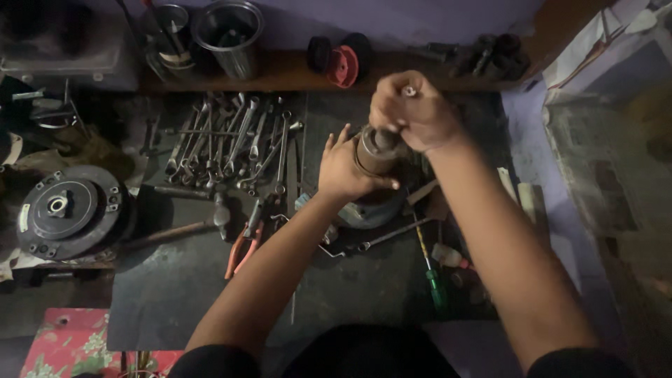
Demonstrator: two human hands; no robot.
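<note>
I see the left hand [348, 171] wrapped around the side of a brown cylindrical metal part [376, 150], its grip closed on that part. The part stands upright on a bluish round base [364, 210] near the middle of the dark surface [168, 294]. The right hand [413, 112] is fisted on top of the part, grip shut around a small metal tool tip [409, 90]; I cannot tell the tool's kind. A row of wrenches [231, 140] lies left of the hands. Orange-handled pliers [243, 248] and a hammer [182, 231] lie nearer the front. A green-handled screwdriver [434, 280] lies under the right forearm. A round black disc assembly [66, 210] sits at far left.
</note>
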